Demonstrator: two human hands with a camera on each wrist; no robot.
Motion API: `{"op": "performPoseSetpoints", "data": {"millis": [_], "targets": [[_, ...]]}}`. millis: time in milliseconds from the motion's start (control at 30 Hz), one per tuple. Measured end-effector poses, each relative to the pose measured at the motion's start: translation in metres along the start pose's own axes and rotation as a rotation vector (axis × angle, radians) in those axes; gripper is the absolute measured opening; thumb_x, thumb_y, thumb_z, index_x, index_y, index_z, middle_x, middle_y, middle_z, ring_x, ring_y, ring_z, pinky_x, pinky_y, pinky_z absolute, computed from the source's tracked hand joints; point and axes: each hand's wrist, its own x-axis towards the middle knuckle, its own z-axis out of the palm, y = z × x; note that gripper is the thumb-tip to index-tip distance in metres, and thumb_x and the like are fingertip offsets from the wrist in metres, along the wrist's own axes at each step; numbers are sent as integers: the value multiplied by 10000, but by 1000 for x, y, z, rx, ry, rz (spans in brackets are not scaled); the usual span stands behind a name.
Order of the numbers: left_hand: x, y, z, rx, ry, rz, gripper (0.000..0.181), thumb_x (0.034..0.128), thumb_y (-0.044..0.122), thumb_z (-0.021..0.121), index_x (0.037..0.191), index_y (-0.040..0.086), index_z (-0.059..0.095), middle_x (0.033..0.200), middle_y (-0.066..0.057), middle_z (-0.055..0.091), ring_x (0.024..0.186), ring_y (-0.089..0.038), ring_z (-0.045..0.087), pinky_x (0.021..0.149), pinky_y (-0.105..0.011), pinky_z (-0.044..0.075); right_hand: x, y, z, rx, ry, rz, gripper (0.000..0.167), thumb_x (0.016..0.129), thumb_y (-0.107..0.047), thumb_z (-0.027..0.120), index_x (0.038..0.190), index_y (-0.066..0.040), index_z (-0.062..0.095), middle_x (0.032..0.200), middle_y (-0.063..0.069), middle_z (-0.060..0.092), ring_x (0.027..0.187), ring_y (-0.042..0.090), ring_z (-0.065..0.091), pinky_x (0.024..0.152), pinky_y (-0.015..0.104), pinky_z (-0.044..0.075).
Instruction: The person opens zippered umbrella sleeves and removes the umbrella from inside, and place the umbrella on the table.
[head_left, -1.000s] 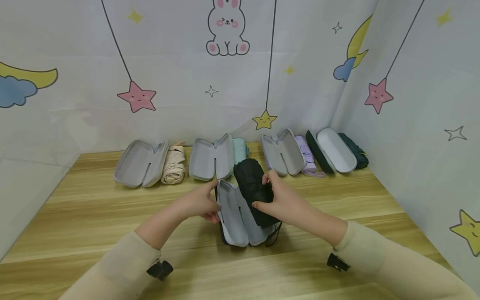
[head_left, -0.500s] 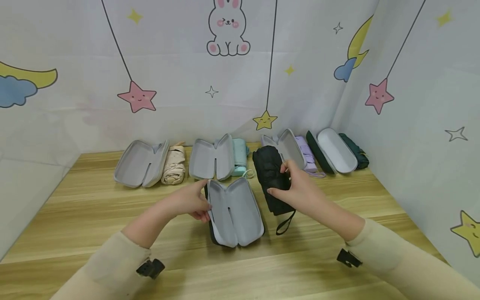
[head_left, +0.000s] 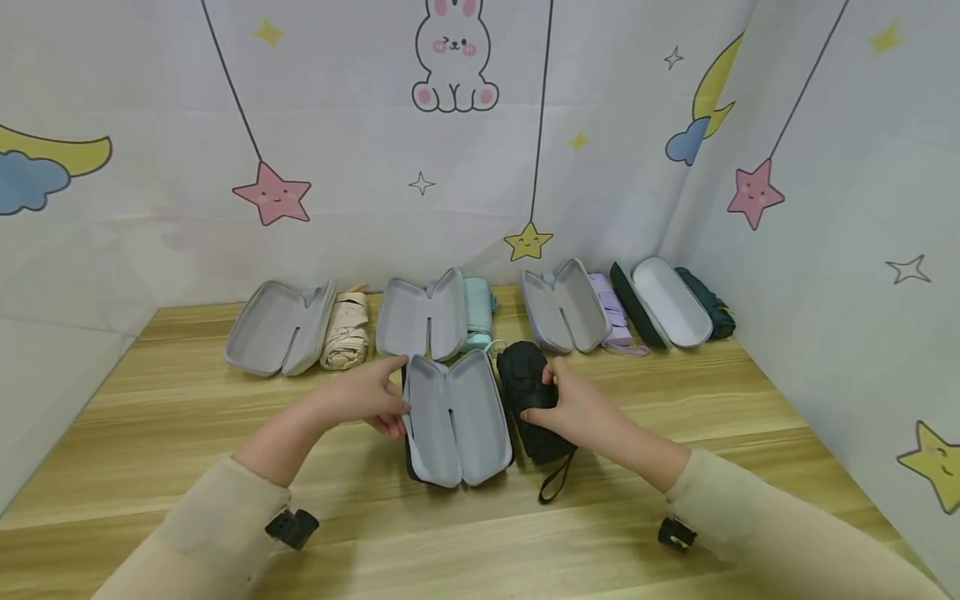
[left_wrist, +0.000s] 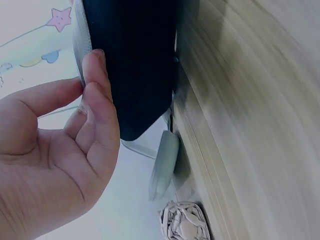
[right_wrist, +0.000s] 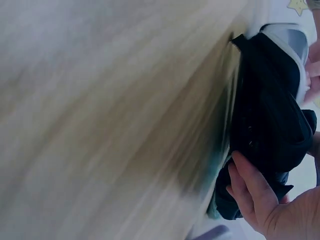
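In the head view an open black zip case with grey lining lies unfolded on the table, nothing inside it. My left hand pinches its left rim between thumb and fingers; the left wrist view shows the case's dark outer side against the fingers. Just right of the case, a folded black umbrella with a wrist strap lies at a slant. My right hand grips it from its right side, thumb toward me. In the right wrist view the umbrella appears at table level.
Along the back stand more open cases: grey-lined, another grey-lined, lilac-edged and dark green. Beside them lie folded umbrellas: beige, mint, lilac and dark green. White curtains border the table.
The right hand has carried the black umbrella from over the case to the right, then lowered it beside the case. The case and left hand have shifted a little left.
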Motion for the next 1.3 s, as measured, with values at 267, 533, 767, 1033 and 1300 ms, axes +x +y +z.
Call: {"op": "performPoseSetpoints", "data": {"millis": [267, 533, 767, 1033, 1300], "targets": [[0, -6, -7, 39, -19, 32, 821, 941, -2, 567, 1507, -94, -20, 771, -110, 685, 653, -213, 670, 718, -435, 562, 3, -4, 12, -15, -6, 8, 489, 793, -352, 781, 1024, -97, 434, 752, 53, 517, 657, 217, 490, 597, 339, 406], [4, -11, -10, 57, -32, 41, 810, 946, 2, 560, 1515, -79, -12, 780, -111, 689, 659, -223, 675, 704, -437, 561, 4, -4, 14, -28, -42, 17, 532, 812, -413, 768, 1054, -67, 444, 827, 73, 561, 728, 221, 527, 660, 369, 443], [4, -13, -10, 52, -43, 49, 810, 950, 29, 563, 1514, -80, -8, 796, -110, 693, 678, -221, 678, 716, -439, 560, 4, -3, 15, -29, -59, 9, 533, 823, -414, 756, 1071, -61, 443, 944, 120, 587, 822, 239, 559, 757, 415, 460], [0, -16, -11, 25, -11, 61, 799, 948, 55, 578, 1516, -78, 33, 805, -107, 692, 699, -228, 672, 713, -423, 559, 2, -3, 7, -17, -107, 25, 473, 866, -397, 710, 1098, -57, 476, 811, 64, 575, 667, 179, 562, 652, 353, 451], [-6, -20, -16, 35, 20, 65, 755, 967, 74, 574, 1525, -58, 82, 864, -114, 688, 730, -242, 676, 716, -418, 558, -3, -7, -6, -41, -122, 15, 455, 881, -398, 693, 1124, -54, 520, 879, 67, 572, 719, 194, 552, 658, 358, 457]]}}
